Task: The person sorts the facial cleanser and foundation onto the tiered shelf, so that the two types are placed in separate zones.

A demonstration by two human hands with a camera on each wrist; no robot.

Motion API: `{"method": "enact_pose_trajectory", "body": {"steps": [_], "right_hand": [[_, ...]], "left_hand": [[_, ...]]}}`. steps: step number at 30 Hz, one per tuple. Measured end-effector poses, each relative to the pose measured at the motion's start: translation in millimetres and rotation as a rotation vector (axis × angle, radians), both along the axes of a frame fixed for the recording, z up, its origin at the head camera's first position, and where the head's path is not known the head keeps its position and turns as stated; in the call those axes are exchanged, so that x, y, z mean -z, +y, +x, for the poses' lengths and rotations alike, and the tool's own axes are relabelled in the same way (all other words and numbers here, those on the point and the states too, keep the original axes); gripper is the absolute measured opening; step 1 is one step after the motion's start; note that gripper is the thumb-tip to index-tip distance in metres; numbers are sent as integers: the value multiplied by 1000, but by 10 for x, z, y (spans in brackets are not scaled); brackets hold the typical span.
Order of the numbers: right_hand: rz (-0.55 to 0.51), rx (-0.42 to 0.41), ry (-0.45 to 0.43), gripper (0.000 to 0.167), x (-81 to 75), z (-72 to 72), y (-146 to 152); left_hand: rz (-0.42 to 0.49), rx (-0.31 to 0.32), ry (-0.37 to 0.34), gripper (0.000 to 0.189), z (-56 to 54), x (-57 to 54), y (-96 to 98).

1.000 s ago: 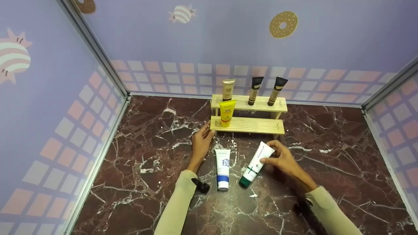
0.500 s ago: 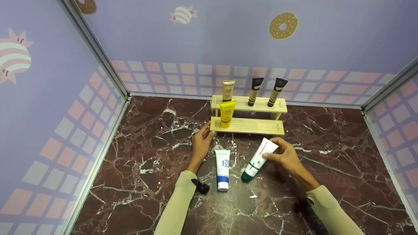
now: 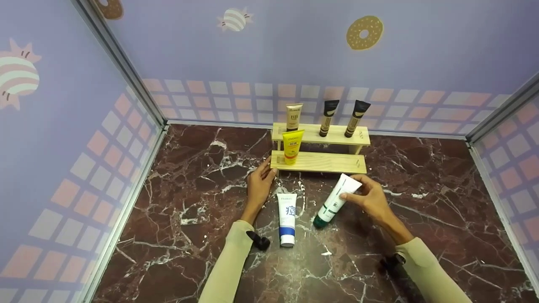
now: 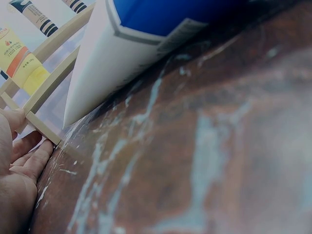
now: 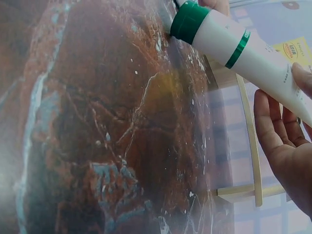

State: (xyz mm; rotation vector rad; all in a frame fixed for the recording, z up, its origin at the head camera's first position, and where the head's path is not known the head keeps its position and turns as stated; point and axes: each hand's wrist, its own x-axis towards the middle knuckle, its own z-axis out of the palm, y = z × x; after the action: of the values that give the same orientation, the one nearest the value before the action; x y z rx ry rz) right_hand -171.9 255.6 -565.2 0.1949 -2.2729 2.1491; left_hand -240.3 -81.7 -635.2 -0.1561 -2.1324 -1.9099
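My right hand (image 3: pixel 370 200) pinches a white squeeze tube with a green cap (image 3: pixel 334 204) between thumb and fingers near its flat end. The tube leans, cap down to the left; in the right wrist view its green cap (image 5: pixel 189 23) hangs close over the marbled surface. My left hand (image 3: pixel 260 185) holds the left end of a two-tier wooden stand (image 3: pixel 328 162), its thumb at the front and its fingers along the side; the left wrist view shows these fingers (image 4: pixel 36 158) at the stand's leg. Between the hands lies a white tube with a blue band (image 3: pixel 287 216).
A yellow tube (image 3: pixel 291 147) stands on the lower tier's left end. On the upper tier are a gold tube (image 3: pixel 293 115) and two black-topped tubes, one mid-tier (image 3: pixel 327 120), the other to its right (image 3: pixel 356 120). A patterned wall (image 3: pixel 236 97) rises behind the stand.
My right hand has moved slightly up and to the right, toward the stand, carrying the green-capped tube. The left hand and the other tubes stay where they were.
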Motion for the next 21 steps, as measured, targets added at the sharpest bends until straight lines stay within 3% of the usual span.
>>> {"method": "enact_pose_trajectory", "body": {"steps": [14, 21], "right_hand": [[22, 33, 58, 40, -87, 2, -77], [44, 40, 119, 40, -122, -2, -128]], "left_hand": [[45, -2, 10, 48, 4, -13, 11], [7, -5, 10, 49, -3, -4, 6]]}}
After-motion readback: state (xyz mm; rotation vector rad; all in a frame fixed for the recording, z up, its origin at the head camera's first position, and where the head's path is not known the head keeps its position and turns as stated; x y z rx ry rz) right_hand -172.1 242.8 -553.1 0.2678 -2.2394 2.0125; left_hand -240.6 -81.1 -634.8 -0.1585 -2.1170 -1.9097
